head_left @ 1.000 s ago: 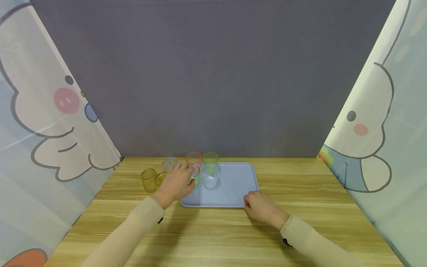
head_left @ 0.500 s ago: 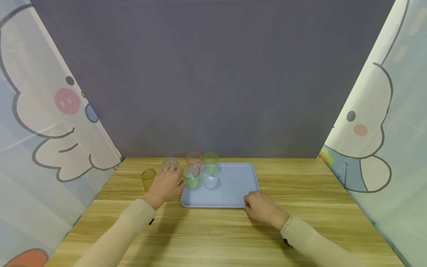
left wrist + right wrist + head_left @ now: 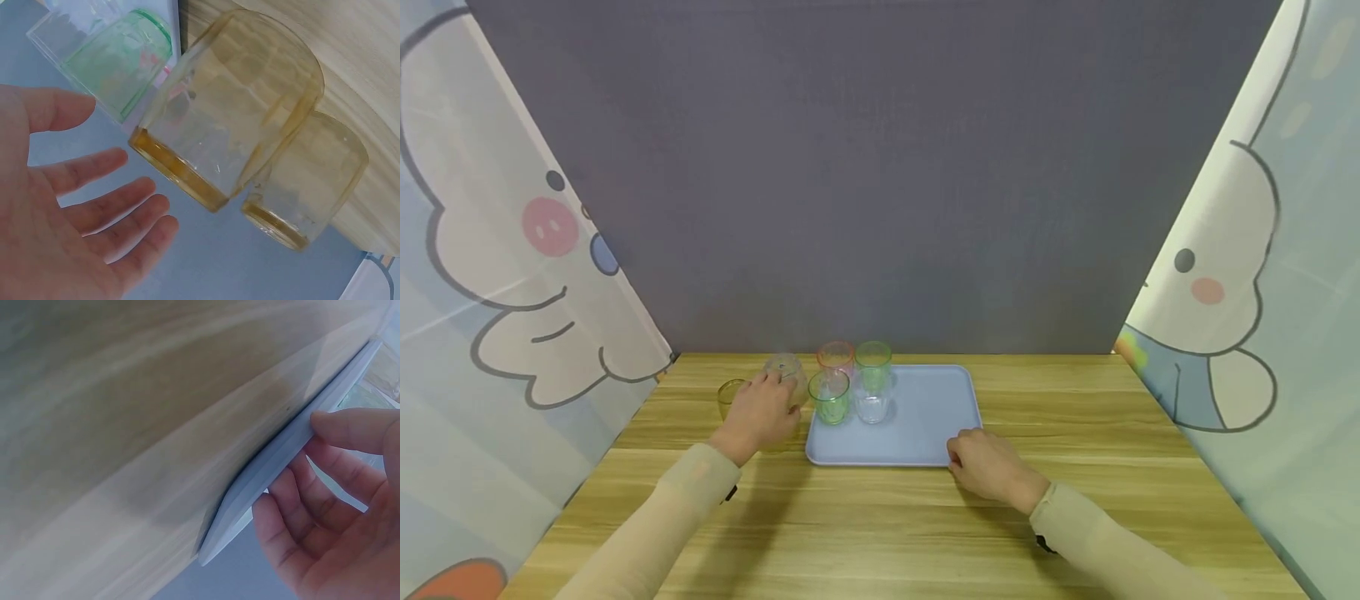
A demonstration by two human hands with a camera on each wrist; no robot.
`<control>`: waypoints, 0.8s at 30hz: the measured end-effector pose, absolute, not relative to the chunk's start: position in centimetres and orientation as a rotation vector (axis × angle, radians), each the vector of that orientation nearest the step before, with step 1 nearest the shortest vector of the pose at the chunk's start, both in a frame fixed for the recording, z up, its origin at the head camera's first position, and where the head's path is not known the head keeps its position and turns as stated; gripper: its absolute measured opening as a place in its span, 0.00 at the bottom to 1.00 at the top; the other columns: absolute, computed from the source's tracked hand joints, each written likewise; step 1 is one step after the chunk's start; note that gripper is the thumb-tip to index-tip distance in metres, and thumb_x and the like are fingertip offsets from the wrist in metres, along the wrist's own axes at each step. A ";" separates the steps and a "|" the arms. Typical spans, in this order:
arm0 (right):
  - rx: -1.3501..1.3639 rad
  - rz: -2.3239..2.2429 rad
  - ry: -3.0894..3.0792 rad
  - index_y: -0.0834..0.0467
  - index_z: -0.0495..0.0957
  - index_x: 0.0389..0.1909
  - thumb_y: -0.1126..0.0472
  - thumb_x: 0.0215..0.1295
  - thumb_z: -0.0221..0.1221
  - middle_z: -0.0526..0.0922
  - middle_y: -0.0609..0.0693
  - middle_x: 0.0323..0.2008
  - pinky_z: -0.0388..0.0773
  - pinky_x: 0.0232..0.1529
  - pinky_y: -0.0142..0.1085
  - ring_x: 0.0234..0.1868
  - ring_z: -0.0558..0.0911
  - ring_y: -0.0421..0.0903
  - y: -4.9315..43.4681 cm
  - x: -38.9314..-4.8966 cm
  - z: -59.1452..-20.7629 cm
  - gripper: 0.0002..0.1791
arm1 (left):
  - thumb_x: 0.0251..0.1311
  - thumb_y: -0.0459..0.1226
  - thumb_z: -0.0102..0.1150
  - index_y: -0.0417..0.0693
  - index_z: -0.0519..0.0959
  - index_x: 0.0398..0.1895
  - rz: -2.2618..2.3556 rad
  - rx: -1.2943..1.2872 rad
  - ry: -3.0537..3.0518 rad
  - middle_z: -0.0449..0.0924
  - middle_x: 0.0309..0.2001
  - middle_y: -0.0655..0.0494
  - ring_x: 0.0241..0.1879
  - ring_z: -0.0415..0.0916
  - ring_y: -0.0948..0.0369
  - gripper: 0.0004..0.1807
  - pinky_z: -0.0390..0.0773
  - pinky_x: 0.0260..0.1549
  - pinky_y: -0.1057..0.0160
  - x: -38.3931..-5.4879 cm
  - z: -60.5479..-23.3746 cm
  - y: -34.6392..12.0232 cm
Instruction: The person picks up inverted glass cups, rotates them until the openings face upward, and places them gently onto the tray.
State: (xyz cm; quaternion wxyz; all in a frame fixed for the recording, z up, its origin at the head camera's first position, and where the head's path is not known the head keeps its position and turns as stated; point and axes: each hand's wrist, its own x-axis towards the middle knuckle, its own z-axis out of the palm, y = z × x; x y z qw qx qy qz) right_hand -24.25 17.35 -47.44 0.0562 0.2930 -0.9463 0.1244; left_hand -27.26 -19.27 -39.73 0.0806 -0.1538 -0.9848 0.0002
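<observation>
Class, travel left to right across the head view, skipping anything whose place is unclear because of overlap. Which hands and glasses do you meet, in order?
Amber glass → left hand → front green glass → clear glass on the tray → right hand.

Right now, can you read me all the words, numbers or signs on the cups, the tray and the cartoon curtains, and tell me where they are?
There are none I can read.
Tray: plain, no writing seen.
Amber cups and green cups: no letters or numbers seen.
Cartoon curtains: just pictures.
Clear cup by the left hand: a tiny speck, too small to make out.
</observation>
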 end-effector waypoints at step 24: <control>0.905 0.372 -2.854 0.52 0.76 0.21 0.64 0.60 0.69 0.74 0.42 0.21 0.71 0.24 0.32 0.23 0.73 0.37 17.3 -24.2 -47.3 0.14 | 0.68 0.44 0.57 0.36 0.70 0.70 -0.215 -0.311 -3.142 0.67 0.66 0.29 0.63 0.66 0.31 0.31 0.73 0.51 0.30 -28.5 -40.2 -21.7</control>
